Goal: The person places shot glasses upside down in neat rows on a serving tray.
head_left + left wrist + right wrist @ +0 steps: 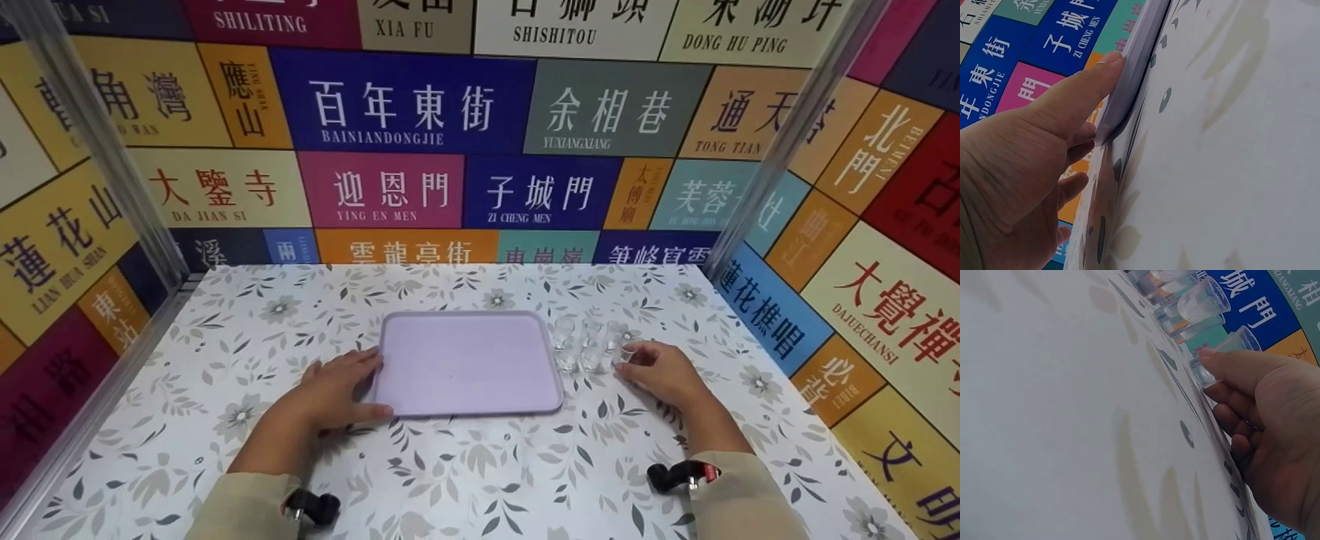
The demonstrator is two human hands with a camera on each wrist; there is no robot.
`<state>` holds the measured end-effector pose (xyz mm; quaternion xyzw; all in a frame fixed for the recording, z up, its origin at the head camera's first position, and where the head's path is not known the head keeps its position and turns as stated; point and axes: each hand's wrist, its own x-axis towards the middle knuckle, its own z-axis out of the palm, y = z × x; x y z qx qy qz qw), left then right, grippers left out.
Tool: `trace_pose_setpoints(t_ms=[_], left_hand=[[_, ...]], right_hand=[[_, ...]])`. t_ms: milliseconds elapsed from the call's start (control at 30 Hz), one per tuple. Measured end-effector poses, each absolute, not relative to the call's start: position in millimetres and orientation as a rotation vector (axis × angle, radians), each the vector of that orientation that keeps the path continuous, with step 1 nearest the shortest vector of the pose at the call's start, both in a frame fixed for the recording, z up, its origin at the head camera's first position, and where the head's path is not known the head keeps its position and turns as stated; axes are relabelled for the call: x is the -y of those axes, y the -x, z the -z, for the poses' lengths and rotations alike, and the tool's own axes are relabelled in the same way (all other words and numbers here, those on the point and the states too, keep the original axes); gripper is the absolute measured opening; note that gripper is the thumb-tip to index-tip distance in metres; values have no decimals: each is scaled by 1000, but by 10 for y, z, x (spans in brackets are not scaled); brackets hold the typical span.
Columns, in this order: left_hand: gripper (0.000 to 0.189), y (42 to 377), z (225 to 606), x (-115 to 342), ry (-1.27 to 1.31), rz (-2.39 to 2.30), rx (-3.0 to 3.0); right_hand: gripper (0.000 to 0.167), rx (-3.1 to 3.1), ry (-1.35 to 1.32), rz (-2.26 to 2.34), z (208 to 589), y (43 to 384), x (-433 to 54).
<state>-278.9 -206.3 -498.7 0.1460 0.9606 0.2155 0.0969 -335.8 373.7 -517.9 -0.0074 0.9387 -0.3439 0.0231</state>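
Observation:
A lilac rectangular tray (465, 364) lies flat on the table. My left hand (330, 390) rests at its near left corner, fingers along the left side and thumb at the front rim. In the left wrist view the thumb (1098, 76) touches the tray's raised rim, and the other fingers are loosely bent below it. To the right of the tray, my right hand (664, 371) pinches a small clear shot glass (1244, 337) between thumb and fingers. It stands upright at the near right end of a cluster of similar glasses (590, 358).
The glasses sit close together in two rows beside the tray's right edge. A floral-patterned white cloth covers the table (465, 480). Panels with colourful signs (405, 101) enclose the back and sides, with metal posts (795, 135) at the corners.

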Motion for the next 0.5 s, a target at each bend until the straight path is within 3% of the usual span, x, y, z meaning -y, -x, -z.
trace_pose_setpoints(t_ms=[333,500], left_hand=[[107,2791,5003,2056,-410,-677,-2804],[106,2790,4995,2055,-400,-667,-2795]], right_hand=[[71,-2834,-68,1279,5045,3300,-3696],[69,-2787,-102,1424,4919,3266,-3577]])
